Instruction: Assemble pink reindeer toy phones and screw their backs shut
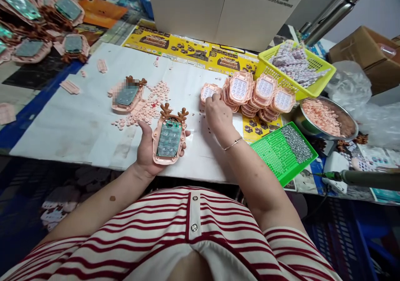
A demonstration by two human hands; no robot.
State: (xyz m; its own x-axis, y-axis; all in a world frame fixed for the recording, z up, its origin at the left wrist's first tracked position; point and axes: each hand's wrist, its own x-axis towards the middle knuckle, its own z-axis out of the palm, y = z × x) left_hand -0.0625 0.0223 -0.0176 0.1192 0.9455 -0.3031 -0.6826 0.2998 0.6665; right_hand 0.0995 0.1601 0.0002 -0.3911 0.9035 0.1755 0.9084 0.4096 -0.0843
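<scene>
A heap of little pink bits (159,91) lies on the white tabletop (78,126). Just nearer to the person than the heap, the left hand (146,154) holds up an open pink case (170,137) with brown antlers and a green board inside. The case lies in the palm. The fingers go behind it and curl past its right edge, and the thumb sticks out to the side, off the case.

To the right of the heap is the right hand (220,114). Its fingers are bent and close together, with the tips at a pink cover (209,90) with white keys. I cannot tell if they have a grip on it.

Another antlered case (131,95) sits at the left side of the heap. Farther left of the heap lies a flat pink piece (70,87).

Well to the right of the heap are stacks of pink covers (240,85), a yellow basket (321,81) full of pale strips, a metal bowl (308,124) of pink parts, and a green tray (261,154) with small silver bits (296,143).
</scene>
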